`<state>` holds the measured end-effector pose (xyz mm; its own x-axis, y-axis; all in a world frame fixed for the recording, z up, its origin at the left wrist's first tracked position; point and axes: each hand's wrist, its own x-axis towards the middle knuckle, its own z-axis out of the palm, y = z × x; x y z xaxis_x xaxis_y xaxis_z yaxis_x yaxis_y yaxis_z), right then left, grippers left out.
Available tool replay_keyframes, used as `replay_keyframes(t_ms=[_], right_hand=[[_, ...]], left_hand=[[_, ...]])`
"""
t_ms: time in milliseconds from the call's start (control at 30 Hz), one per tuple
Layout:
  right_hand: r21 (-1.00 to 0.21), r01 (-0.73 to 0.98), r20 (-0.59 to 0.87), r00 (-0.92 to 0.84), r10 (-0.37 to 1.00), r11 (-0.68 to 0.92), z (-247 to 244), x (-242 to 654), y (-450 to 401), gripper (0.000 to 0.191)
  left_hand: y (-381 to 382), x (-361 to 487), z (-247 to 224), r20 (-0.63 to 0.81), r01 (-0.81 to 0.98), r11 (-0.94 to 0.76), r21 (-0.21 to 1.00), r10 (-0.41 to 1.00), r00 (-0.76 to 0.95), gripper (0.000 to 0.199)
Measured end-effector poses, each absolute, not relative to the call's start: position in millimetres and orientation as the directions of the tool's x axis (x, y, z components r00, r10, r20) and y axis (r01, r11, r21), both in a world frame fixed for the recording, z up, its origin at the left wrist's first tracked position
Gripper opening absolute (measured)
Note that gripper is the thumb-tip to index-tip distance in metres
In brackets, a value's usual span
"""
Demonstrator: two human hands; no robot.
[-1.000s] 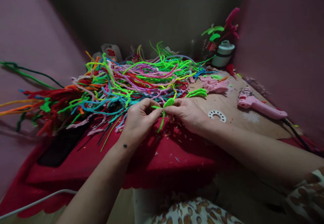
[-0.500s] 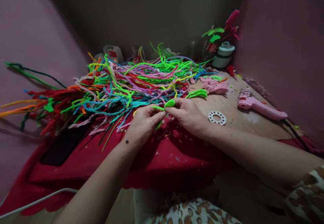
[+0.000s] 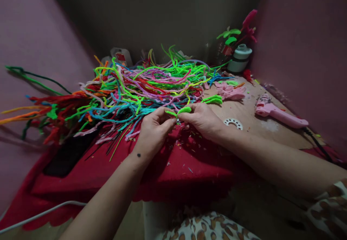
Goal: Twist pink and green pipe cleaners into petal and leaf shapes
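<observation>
Between my two hands is a bright green pipe cleaner (image 3: 184,110) bent into leaf-like loops that spread in a V. My left hand (image 3: 156,126) pinches its left side between thumb and fingers. The right side is pinched by my right hand (image 3: 200,119), whose fingertips nearly meet the left ones. Part of the piece is hidden behind the fingers. Just beyond my hands lies a big heap of coloured pipe cleaners (image 3: 162,82). More green looped pieces (image 3: 213,99) rest on the board behind my right hand.
A pink glue gun (image 3: 282,115) lies on the wooden board (image 3: 249,138) at right, near a white ring with holes (image 3: 233,123) and pink pieces (image 3: 230,90). A black phone (image 3: 67,155) sits front left on the red cloth (image 3: 168,178). A pale jar (image 3: 240,59) stands at back right.
The green loops have tilted and spread into a flatter V as my fingers shifted. My right hand now covers part of the white ring.
</observation>
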<state>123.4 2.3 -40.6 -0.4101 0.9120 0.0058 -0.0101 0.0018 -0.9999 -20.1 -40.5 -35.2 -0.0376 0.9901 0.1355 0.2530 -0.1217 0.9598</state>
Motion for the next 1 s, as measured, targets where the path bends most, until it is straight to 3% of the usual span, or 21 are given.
replay_keyframes(t_ms=[100, 167, 233, 267, 300, 333, 400, 467, 500, 600, 700, 767, 800, 867, 933, 1000], right_hand=[[-0.999, -0.025, -0.028, -0.409, 0.912, -0.042, -40, 122, 2, 0.015], [-0.991, -0.088, -0.051, -0.431, 0.901, -0.098, -43, 122, 4, 0.017], [-0.969, -0.176, -0.069, -0.472, 0.879, -0.171, -46, 121, 7, 0.018], [-0.958, -0.208, -0.074, -0.489, 0.869, -0.198, -47, 121, 8, 0.018], [-0.95, -0.229, -0.074, -0.497, 0.865, -0.213, -47, 121, 9, 0.018], [-0.948, -0.239, -0.068, -0.496, 0.865, -0.212, -47, 121, 9, 0.017], [-0.962, -0.228, -0.019, -0.485, 0.874, -0.148, -44, 122, 8, 0.014], [-0.983, -0.18, 0.051, -0.476, 0.878, -0.041, -40, 124, 5, 0.011], [-0.989, -0.147, 0.08, -0.473, 0.878, 0.01, -38, 124, 4, 0.01], [-0.991, -0.061, 0.131, -0.457, 0.88, 0.116, -34, 125, 0, 0.008], [-0.983, 0.008, 0.16, -0.427, 0.89, 0.181, -34, 124, -1, 0.009], [-0.99, 0.006, 0.129, -0.411, 0.903, 0.144, -36, 123, -1, 0.012], [-0.996, -0.023, 0.087, -0.409, 0.908, 0.085, -37, 123, 0, 0.014], [-0.986, -0.128, -0.047, -0.42, 0.906, -0.111, -39, 121, 2, 0.018], [-0.921, -0.226, -0.19, -0.453, 0.871, -0.319, -41, 119, 4, 0.018], [-0.859, -0.282, -0.256, -0.486, 0.836, -0.427, -41, 118, 6, 0.014]], left_hand=[[-42, -23, -40, 0.349, 0.492, -0.299, 0.818, 0.937, -0.01, 0.008], [-43, -25, -43, 0.512, 0.708, -0.437, 0.555, 0.85, 0.124, 0.013], [-44, -26, -44, 0.57, 0.82, -0.51, 0.26, 0.766, 0.296, 0.018], [-44, -26, -43, 0.576, 0.83, -0.526, 0.183, 0.742, 0.344, 0.019], [-44, -26, -42, 0.581, 0.827, -0.53, 0.187, 0.739, 0.342, 0.019], [-44, -26, -40, 0.58, 0.809, -0.52, 0.275, 0.76, 0.292, 0.018], [-43, -27, -35, 0.485, 0.671, -0.431, 0.604, 0.866, 0.119, 0.017], [-42, -29, -28, 0.215, 0.401, -0.212, 0.891, 0.976, 0.04, 0.02], [-41, -30, -26, 0.071, 0.277, -0.086, 0.957, 0.995, 0.066, 0.022], [-39, -34, -21, -0.142, 0.106, 0.123, 0.987, 0.971, 0.193, 0.021], [-37, -35, -23, -0.064, 0.252, 0.017, 0.968, 0.981, 0.183, 0.019], [-38, -32, -28, 0.178, 0.528, -0.225, 0.819, 0.974, 0.14, 0.016], [-39, -30, -30, 0.33, 0.679, -0.343, 0.649, 0.931, 0.156, 0.017], [-41, -27, -35, 0.558, 0.861, -0.47, 0.192, 0.774, 0.299, 0.021], [-43, -27, -38, 0.611, 0.862, -0.483, -0.153, 0.64, 0.466, 0.022], [-42, -29, -38, 0.643, 0.85, -0.477, -0.226, 0.582, 0.498, 0.018]])
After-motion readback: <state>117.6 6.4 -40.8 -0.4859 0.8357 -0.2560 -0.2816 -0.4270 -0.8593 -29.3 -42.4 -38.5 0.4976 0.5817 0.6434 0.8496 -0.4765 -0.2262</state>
